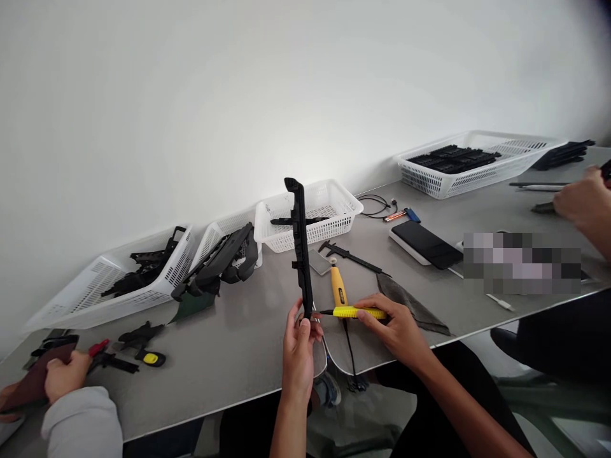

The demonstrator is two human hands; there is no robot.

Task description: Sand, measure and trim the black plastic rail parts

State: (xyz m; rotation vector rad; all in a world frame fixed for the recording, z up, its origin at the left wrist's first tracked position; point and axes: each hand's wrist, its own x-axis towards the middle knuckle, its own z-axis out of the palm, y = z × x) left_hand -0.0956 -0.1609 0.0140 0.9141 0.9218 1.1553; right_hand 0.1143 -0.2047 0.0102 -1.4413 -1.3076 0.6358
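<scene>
My left hand [300, 337] grips the lower end of a long, narrow black plastic part [300, 248], which stands almost upright above the table edge. In my right hand [398, 327] is a yellow utility knife [356, 312], its dark tip pointing left at the part's lower end, close to my left fingers. Whether the tip touches the part I cannot tell. Just behind the knife lies a yellow corded hand tool [338, 286]. A black caliper [356, 257] and a dark grey cloth [415, 308] rest nearby.
Along the wall stand white baskets holding black parts: a left basket [162, 289], a middle basket [281, 242] and a right basket [446, 186]. A phone [427, 243] lies on a white box. Co-workers' hands are at left [69, 369] and right [585, 200].
</scene>
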